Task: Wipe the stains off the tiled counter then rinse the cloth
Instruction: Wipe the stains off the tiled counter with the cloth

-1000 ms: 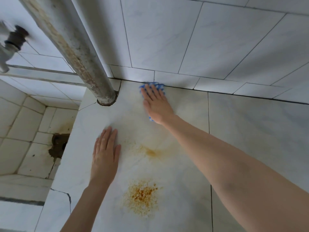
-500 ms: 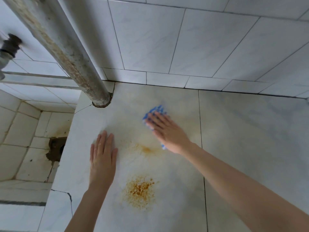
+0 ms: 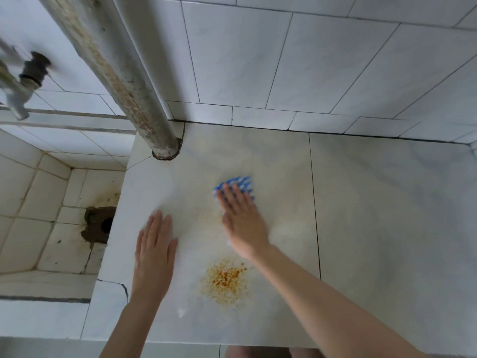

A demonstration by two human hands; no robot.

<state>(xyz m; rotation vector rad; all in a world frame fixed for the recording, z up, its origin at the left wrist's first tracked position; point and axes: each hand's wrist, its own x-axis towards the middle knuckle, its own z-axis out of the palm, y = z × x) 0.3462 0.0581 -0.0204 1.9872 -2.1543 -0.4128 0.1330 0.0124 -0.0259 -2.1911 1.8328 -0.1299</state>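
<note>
I look down on a pale tiled counter that meets a white tiled wall at the back. A rusty metal pipe slants down into the counter's back left corner. To the left, lower down, sits a tiled sink basin with a dark, stained drain hole, and a blurred tap hangs above it.

My right hand lies flat, fingers straight and close together, pressing a blue-and-white checked cloth onto the counter; only the cloth's far edge shows beyond my fingertips. My left hand is spread flat on the bare tile just beside it, holding nothing, bracing me.

The larger orange-brown stain sits near the front edge, between my forearms, untouched. A faint yellowish smear lies between my hands.

To wipe well, I judge I should keep my palm's weight over the cloth, draw it toward me across the smear and onto the orange stain, and overlap strokes so the residue gathers instead of spreading.
</note>
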